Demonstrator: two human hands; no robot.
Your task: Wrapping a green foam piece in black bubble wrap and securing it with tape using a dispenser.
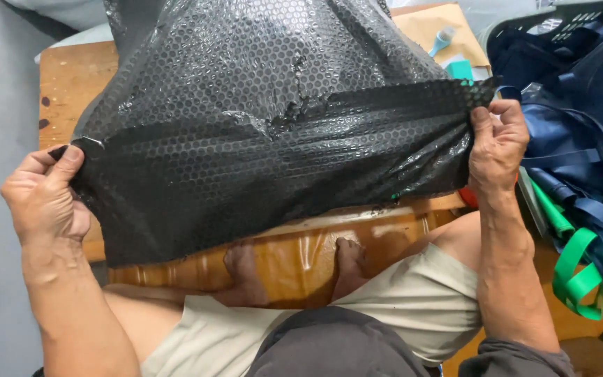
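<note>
While the black bubble wrap sheet (273,132) hangs stretched over the person's lap, the left hand (43,195) pinches its left edge and the right hand (497,143) pinches its right edge. Blue bags (581,126) with green straps (581,272) lie at the right.

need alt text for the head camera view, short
Seen from above, a seated person stretches a sheet of black bubble wrap between the left hand and right hand, gripping its edges. Dark blue bags with green straps lie to the right.
</note>
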